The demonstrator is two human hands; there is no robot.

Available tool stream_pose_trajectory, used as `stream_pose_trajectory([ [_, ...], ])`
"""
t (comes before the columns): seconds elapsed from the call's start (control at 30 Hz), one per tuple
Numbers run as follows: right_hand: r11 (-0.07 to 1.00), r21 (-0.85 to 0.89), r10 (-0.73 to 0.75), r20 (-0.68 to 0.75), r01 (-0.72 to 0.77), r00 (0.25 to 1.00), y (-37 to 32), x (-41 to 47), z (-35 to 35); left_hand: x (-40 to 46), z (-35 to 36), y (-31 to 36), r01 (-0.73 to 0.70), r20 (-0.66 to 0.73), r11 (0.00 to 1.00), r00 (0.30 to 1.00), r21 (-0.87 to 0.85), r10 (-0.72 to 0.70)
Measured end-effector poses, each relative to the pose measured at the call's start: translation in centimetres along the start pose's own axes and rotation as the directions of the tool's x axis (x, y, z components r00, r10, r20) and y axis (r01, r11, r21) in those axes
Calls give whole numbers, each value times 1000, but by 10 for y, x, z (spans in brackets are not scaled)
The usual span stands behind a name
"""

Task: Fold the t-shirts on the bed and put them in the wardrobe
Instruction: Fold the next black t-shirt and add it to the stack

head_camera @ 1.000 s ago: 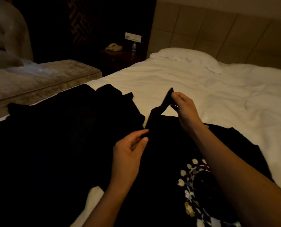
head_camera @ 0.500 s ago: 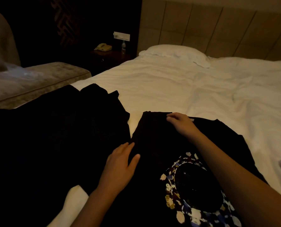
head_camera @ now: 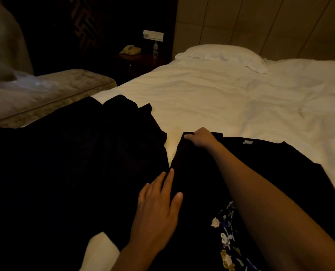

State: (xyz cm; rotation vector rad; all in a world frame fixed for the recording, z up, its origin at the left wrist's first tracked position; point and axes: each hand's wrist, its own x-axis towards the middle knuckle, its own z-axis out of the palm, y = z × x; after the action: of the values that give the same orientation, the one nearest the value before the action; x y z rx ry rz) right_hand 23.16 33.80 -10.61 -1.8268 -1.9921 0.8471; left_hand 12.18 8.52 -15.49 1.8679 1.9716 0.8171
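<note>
The black t-shirt [head_camera: 276, 173] with the printed design lies spread on the white bed [head_camera: 211, 98] right in front of you, its neck label facing up toward the pillow [head_camera: 219, 52]. Your right hand [head_camera: 200, 138] has its grip curled and pinching the shirt's upper left corner, down against the mattress. Your left hand [head_camera: 155, 210] lies flat on the shirt's left edge lower down, fingers spread and straight, pressing the fabric rather than holding it. A second dark garment [head_camera: 75, 163] lies in a loose heap just to the left, a strip of sheet showing between the two near the top.

You seem to be on the first fold of this shirt, setting its left side in place. Next, smooth that edge flat, then bring the right side across to match. In this dim light the black cloth hides its creases, so feel for bunching. The wardrobe is not in view.
</note>
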Motion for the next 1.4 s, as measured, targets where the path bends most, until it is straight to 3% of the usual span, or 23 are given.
stream_pose_trajectory([
  [0.13,921,390,23,-113,23,993,-1,7,-3,1,2,-2,11,2,1000,1000,-11,-11],
  [0.2,898,438,20,-148,47,989,0,7,1,2,2,-1,0,9,1000,1000,14,0],
  [0.27,927,368,-24,-151,79,988,2,7,4,1,2,-1,-1,4,998,1000,56,0],
  [0.37,981,121,-139,-107,151,985,1,3,5,1,3,-2,19,-15,999,1000,31,-18],
  [0.43,991,16,-132,-90,134,987,-1,-1,4,0,2,-1,8,0,1000,1000,13,-8],
  [0.53,990,-102,-110,-165,94,980,4,-20,-4,-1,3,0,-72,54,986,996,148,65],
  [0.67,896,-440,-162,-209,56,965,36,-58,-16,-1,6,-1,-90,72,968,995,235,75],
  [0.77,812,-582,-204,-216,42,955,59,-81,-20,-1,6,-1,-86,90,965,994,248,65],
  [0.97,764,-644,-311,-332,26,891,80,-103,-24,-3,5,0,-83,123,962,991,259,52],
  [1.07,816,-570,-361,-374,95,854,81,-123,-13,-4,3,2,-114,129,959,988,258,83],
  [1.23,803,-570,-304,-140,174,942,92,-148,7,-7,1,6,-137,162,944,983,300,91],
  [1.4,913,-364,-297,-285,183,911,91,-188,-8,-11,-8,25,-148,136,984,982,100,134],
])
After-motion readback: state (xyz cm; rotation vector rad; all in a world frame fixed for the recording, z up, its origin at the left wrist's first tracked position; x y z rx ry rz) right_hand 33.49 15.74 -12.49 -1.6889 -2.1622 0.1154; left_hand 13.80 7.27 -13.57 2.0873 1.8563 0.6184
